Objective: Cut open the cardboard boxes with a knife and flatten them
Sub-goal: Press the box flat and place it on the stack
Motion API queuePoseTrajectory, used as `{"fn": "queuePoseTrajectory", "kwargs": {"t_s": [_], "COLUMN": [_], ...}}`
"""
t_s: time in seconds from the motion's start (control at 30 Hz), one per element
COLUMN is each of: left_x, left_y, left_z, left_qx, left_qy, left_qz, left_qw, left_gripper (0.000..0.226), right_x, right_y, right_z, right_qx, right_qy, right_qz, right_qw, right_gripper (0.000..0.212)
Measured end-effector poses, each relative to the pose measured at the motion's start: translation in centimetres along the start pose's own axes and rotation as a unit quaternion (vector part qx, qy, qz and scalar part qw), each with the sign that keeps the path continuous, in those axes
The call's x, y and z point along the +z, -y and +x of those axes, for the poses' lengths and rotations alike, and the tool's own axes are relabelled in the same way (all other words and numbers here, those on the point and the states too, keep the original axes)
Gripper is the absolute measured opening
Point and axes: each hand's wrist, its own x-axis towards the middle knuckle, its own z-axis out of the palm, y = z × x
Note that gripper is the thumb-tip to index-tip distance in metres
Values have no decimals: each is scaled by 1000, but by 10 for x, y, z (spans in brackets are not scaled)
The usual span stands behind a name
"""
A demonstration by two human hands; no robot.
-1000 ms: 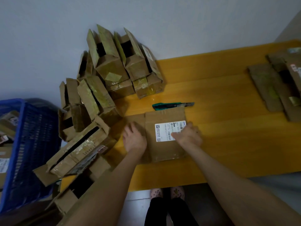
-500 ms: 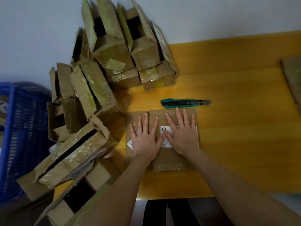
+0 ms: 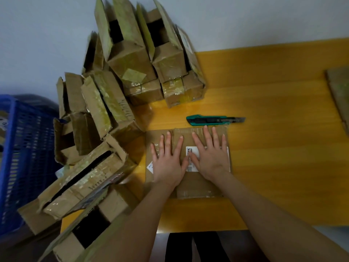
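Cardboard box (image 3: pixel 196 188), flattened, lies on the yellow table (image 3: pixel 273 148) near its front edge. Left hand (image 3: pixel 167 161) and right hand (image 3: pixel 211 157) press it flat, fingers straight and spread. Knife (image 3: pixel 213 120) lies just behind it, untouched.

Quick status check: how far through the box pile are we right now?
Done: at least one flattened piece lies at the right edge of the table. In hand: the left hand and right hand press flat on a collapsed box; the knife lies just beyond it, unheld. Left: a large pile of boxes with open flaps at the table's left end, not yet flattened.
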Motion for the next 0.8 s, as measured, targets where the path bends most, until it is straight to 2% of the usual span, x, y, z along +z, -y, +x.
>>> {"fn": "queuePoseTrajectory", "kwargs": {"t_s": [0.1,0.2,0.43,0.8], "left_x": [-1,2,0,1], "left_y": [4,10,17,18], "left_z": [-16,-46,-52,-53], "left_qx": [-6,-31,-33,-22], "left_qy": [22,11,-4,-8], "left_qz": [1,7,-10,-26], "left_qw": [1000,999,999,999], "left_gripper": [69,68,68,68], "right_x": [0,0,18,22], "right_y": [7,26,30,32], "right_z": [-5,-17,-61,-62], "right_qx": [20,63,-13,1], "right_qy": [-9,-19,-29,-29], "right_qz": [10,41,24,11], "right_qw": [1000,997,999,1000], "right_gripper": [68,64,62,63]}}
